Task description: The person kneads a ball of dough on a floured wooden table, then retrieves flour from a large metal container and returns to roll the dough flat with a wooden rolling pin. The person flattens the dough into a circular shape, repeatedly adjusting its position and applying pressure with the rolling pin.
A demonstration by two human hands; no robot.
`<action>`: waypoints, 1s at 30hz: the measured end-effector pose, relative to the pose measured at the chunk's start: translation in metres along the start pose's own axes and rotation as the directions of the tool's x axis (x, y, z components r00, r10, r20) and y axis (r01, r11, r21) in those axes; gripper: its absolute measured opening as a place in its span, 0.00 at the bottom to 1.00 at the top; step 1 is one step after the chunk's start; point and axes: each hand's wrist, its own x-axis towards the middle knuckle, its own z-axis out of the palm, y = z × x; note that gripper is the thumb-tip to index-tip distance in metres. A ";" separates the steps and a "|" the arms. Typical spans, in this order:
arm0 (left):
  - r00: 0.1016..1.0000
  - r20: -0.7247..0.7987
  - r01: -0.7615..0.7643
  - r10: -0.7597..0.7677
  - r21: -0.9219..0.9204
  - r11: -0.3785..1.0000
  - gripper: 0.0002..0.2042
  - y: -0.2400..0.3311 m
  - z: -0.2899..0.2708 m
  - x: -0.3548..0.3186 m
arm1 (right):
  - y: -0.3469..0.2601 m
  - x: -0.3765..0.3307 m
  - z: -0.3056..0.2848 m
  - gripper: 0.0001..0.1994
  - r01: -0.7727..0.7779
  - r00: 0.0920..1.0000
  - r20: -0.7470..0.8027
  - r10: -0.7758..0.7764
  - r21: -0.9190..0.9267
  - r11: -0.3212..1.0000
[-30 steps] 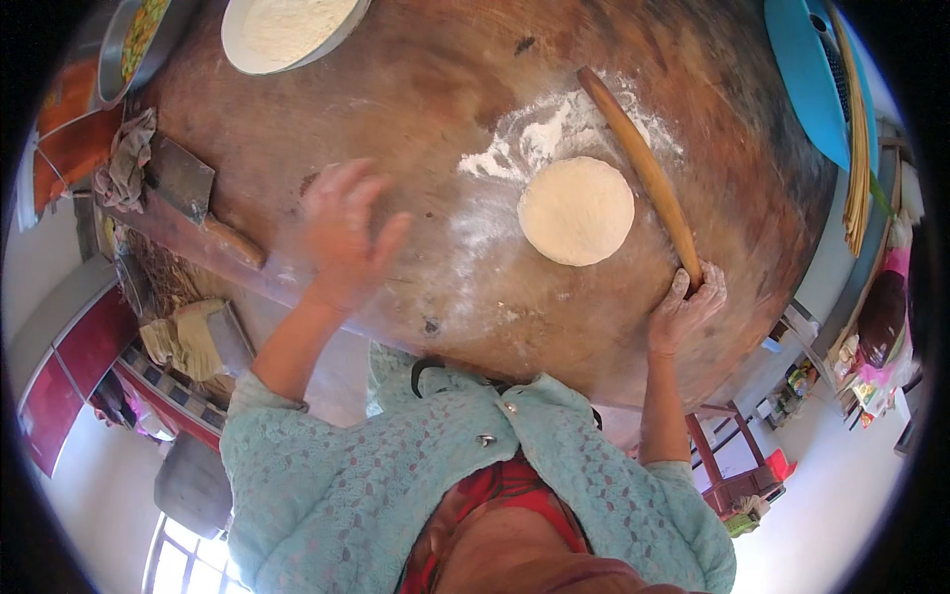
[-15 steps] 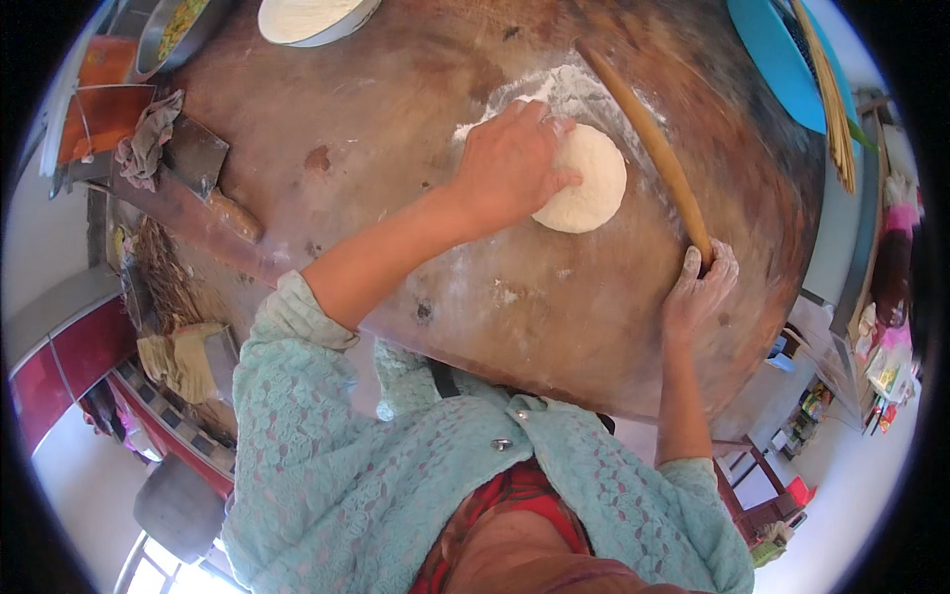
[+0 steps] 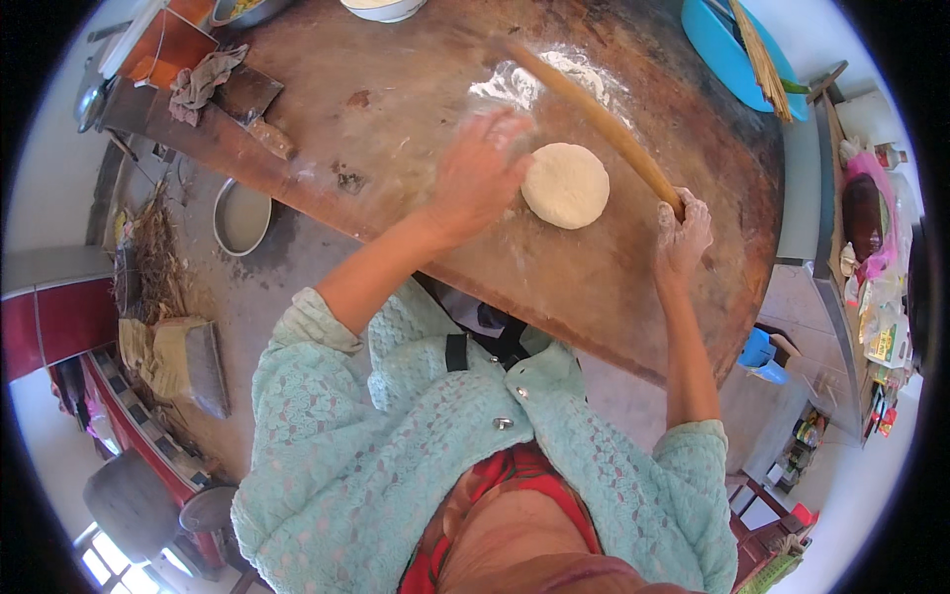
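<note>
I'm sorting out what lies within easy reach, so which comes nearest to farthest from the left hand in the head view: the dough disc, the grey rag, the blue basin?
From the left hand:
1. Dough disc, just to the hand's right on the floured wooden table.
2. Grey rag, far to the left near the table's edge.
3. Blue basin, at the upper right rim.

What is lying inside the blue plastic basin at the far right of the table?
Inside the blue plastic basin lies a bundle of thin tan sticks. The picture's rim cuts off the rest of its inside.
</note>
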 end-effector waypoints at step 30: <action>0.983 0.158 -0.017 -0.093 0.582 0.813 0.28 -0.069 0.047 0.084 | -0.023 0.110 0.061 0.25 0.249 0.901 0.421 -0.108 -0.297 0.922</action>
